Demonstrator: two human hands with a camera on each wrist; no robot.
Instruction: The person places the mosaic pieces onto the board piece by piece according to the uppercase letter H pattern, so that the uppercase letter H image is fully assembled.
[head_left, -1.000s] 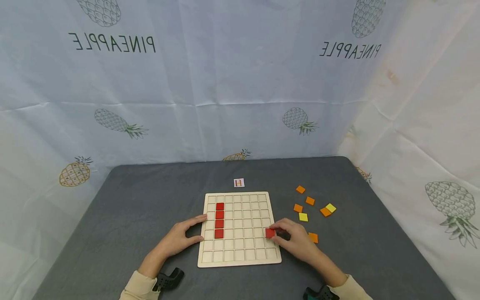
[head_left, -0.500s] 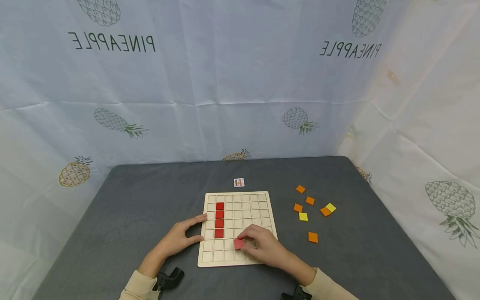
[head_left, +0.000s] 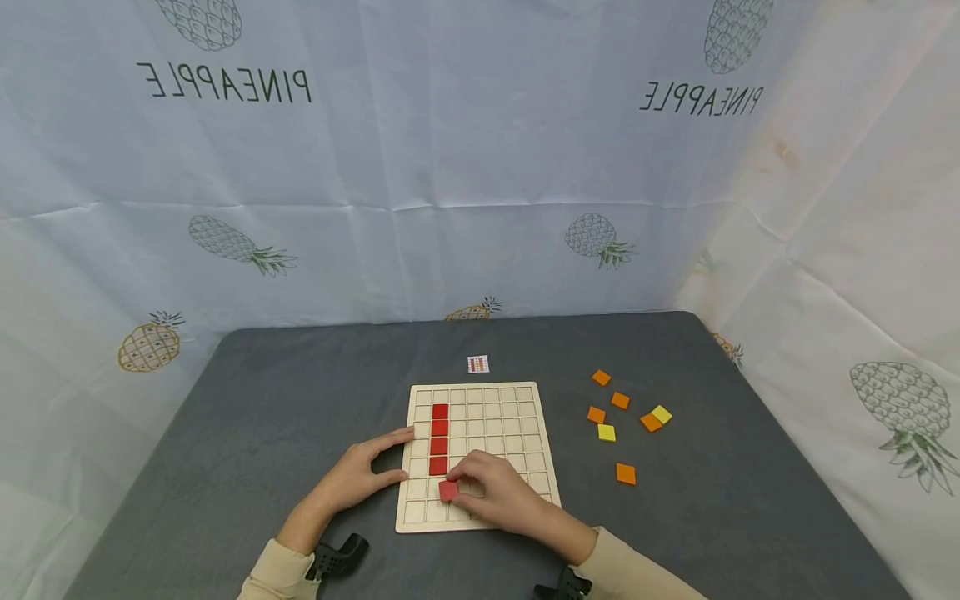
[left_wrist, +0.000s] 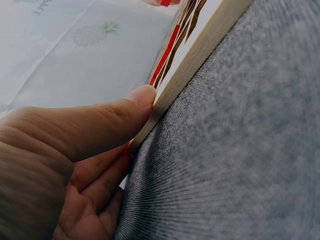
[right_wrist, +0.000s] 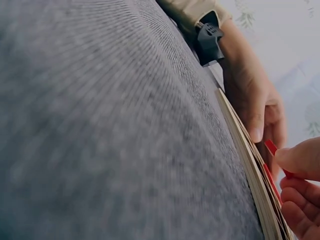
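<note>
A pale wooden grid board lies flat on the dark table. Several red square tiles form a column in its left part. My left hand touches the board's left edge with thumb and fingertips; the left wrist view shows the thumb against the wooden rim. Above the board, my right hand pinches another red tile between thumb and fingers, just below the column's near end. In the right wrist view this pinched tile is tilted and apart from the board.
Loose orange tiles and yellow tiles are scattered right of the board, one yellow overlapping an orange. A small patterned card lies beyond the far edge. A pineapple-printed white curtain hangs behind the table.
My right hand has carried the red tile leftward across the board, from its right edge to below the red column. The left hand stays at the left edge.
</note>
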